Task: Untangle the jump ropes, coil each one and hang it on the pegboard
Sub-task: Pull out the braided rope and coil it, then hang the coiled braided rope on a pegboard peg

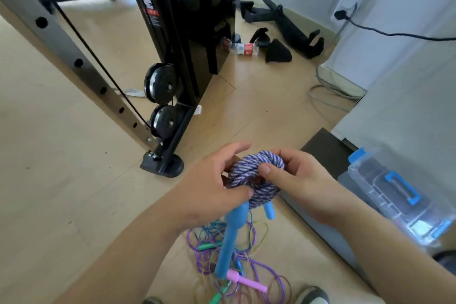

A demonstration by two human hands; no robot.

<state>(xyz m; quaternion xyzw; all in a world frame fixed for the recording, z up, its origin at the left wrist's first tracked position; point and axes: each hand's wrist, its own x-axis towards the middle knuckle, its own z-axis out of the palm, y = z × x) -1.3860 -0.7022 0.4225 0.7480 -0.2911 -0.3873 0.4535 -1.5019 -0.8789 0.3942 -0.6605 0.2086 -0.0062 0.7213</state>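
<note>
A coiled blue-and-white braided jump rope [256,175] is held up in front of me by both hands. My left hand [212,190] pinches the coil's left side with thumb and fingers. My right hand [296,180] grips its right side, thumb across the front. Its two blue handles [230,237] hang down below the coil. On the floor beneath lies a tangle of thin purple, green and yellow jump ropes [222,249] with a pink handle [246,281] and green handles. No pegboard is in view.
A black cable gym machine [172,57] with pulleys stands ahead on the left on the wooden floor. A clear plastic box with blue latches [399,195] sits at my right. Black attachments and a bottle [244,49] lie by the far wall. My shoes show at the bottom edge.
</note>
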